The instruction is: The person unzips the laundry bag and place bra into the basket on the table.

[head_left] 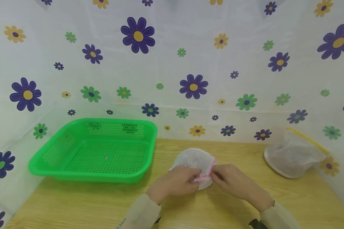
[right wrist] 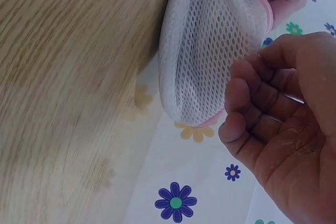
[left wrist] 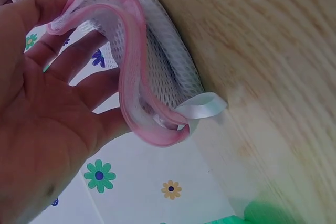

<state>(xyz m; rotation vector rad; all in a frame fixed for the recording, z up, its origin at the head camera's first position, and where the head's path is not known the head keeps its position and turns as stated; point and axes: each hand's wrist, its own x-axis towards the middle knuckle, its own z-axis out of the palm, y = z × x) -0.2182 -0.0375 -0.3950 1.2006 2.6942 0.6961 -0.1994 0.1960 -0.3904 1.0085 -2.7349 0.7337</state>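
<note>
A small white mesh laundry bag (head_left: 193, 157) with a pink zipper edge (left wrist: 134, 77) is held up at the middle of the table. My left hand (head_left: 177, 180) pinches that edge between thumb and index finger, its other fingers spread behind the mesh in the left wrist view. The bag's mouth gapes in a wavy curve there, and a white ribbon loop (left wrist: 202, 106) sticks out at one end. From the other side, my right hand (head_left: 236, 181) has curled fingers, with thumb and index fingertips pinching at the pink edge; the pinched bit itself is hidden.
On the left stands a green perforated plastic basket (head_left: 100, 178). Another white mesh bag (head_left: 293, 157), with a yellow zipper, sits at the back right. A flower-printed white sheet (head_left: 166, 63) hangs behind the wooden table (head_left: 97, 203).
</note>
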